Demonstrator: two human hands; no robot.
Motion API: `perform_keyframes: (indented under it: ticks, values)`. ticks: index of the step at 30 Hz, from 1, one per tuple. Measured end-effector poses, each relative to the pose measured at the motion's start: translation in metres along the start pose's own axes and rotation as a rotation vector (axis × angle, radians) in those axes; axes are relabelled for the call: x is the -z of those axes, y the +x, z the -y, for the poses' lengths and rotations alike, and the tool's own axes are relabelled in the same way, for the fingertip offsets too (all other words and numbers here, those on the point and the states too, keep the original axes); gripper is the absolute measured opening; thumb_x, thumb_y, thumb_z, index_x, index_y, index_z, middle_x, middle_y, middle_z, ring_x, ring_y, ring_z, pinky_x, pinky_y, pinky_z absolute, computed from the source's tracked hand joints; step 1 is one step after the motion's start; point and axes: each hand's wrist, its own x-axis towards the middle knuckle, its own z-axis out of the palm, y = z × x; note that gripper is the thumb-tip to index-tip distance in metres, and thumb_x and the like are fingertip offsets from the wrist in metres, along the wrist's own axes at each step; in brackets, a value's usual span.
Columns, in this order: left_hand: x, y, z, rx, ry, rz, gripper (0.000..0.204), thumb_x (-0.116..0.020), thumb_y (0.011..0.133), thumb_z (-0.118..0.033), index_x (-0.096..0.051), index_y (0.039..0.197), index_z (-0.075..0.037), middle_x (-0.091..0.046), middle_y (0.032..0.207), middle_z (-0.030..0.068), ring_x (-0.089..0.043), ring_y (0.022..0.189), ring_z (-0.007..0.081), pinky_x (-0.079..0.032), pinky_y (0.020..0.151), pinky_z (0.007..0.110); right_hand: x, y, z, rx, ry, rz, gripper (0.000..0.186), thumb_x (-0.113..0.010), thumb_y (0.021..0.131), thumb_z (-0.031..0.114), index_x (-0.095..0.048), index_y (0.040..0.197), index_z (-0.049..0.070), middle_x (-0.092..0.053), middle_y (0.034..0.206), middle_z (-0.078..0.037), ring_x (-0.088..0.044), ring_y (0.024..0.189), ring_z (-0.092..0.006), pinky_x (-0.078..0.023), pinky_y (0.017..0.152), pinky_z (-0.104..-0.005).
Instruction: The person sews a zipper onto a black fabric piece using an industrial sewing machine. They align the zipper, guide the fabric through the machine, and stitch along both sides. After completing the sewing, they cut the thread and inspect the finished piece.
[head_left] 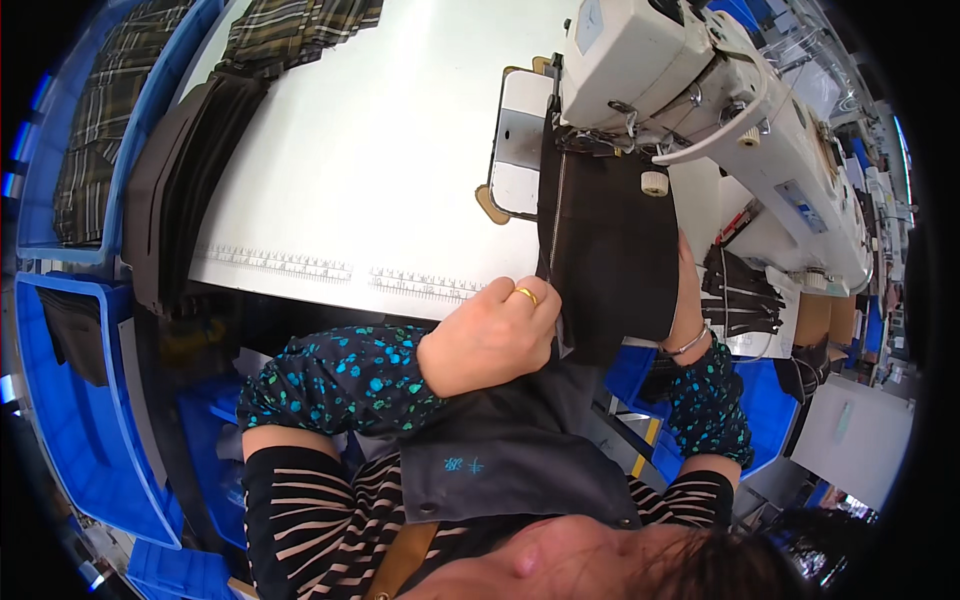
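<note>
A dark brown fabric panel (622,225) lies under the head of a white sewing machine (640,75) and hangs over the table's front edge towards me. Along its left side runs a pale seam line or zipper edge. My left hand (495,335), with a gold ring, pinches the panel's near left edge, fingers closed. At the panel's right edge is my right hand (688,295); its fingers go partly behind the fabric, so their grip is hidden. The machine's metal plate (520,140) shows left of the panel.
A stack of dark folded pieces (185,190) lies at the table's left edge, with plaid fabric (290,35) behind it. Blue bins (95,420) stand on the left, one holding plaid cloth. Dark zipper strips (740,290) lie at right. A printed ruler (290,264) runs along the front edge.
</note>
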Motion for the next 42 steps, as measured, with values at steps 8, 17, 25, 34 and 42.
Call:
perform_keyframes:
  ticks: [8, 17, 25, 34, 42]
  values:
    - [0.007, -0.003, 0.003, 0.063, -0.114, 0.043, 0.007, -0.069, 0.077, -0.016, -0.071, 0.076, -0.009, -0.058, 0.09, 0.0021, -0.056, 0.085, 0.018, -0.044, 0.064, 0.03, 0.016, -0.018, -0.006, -0.034, -0.037, -0.034, 0.037, -0.069, 0.089, 0.019, -0.072, 0.121, 0.002, -0.072, 0.122, -0.013, -0.065, 0.118, -0.034, -0.047, 0.11, -0.0501]
    - [0.02, -0.009, -0.004, 0.126, -0.106, 0.225, 0.016, -0.078, 0.075, -0.021, -0.07, 0.082, -0.008, -0.056, 0.08, 0.0007, -0.06, 0.077, 0.0197, -0.049, 0.065, 0.034, 0.029, -0.01, 0.084, -0.04, 0.213, -0.198, 0.043, -0.071, 0.081, 0.004, -0.073, 0.124, 0.008, -0.069, 0.13, -0.012, -0.067, 0.116, -0.0319, -0.055, 0.098, -0.0453]
    - [0.033, -0.014, 0.015, 0.211, -0.32, 0.224, 0.022, -0.083, 0.077, -0.015, -0.075, 0.097, -0.01, -0.059, 0.082, 0.0009, -0.062, 0.078, 0.0193, -0.051, 0.066, 0.034, -0.009, -0.021, 0.113, -0.009, 0.059, -0.115, 0.043, -0.06, 0.092, 0.02, -0.07, 0.131, 0.007, -0.061, 0.146, -0.019, -0.061, 0.131, -0.0366, -0.048, 0.108, -0.0552]
    - [0.004, 0.024, 0.047, 0.226, -0.203, 0.217, 0.07, -0.083, 0.078, -0.043, -0.066, 0.138, -0.01, -0.06, 0.147, 0.0046, -0.055, 0.133, 0.03, -0.046, 0.107, 0.044, -0.01, -0.02, 0.114, -0.006, 0.056, -0.106, 0.043, -0.061, 0.091, 0.02, -0.07, 0.131, 0.006, -0.061, 0.146, -0.02, -0.061, 0.132, -0.036, -0.048, 0.108, -0.0529]
    - [0.004, 0.029, 0.047, 0.21, -0.168, 0.284, 0.08, -0.084, 0.072, -0.05, -0.066, 0.138, -0.01, -0.06, 0.147, 0.0011, -0.055, 0.133, 0.0284, -0.043, 0.109, 0.045, 0.006, 0.013, 0.07, -0.047, 0.14, -0.093, 0.06, -0.078, 0.085, 0.041, -0.067, 0.133, 0.007, -0.061, 0.146, -0.012, -0.058, 0.132, -0.0317, -0.044, 0.113, -0.0519]
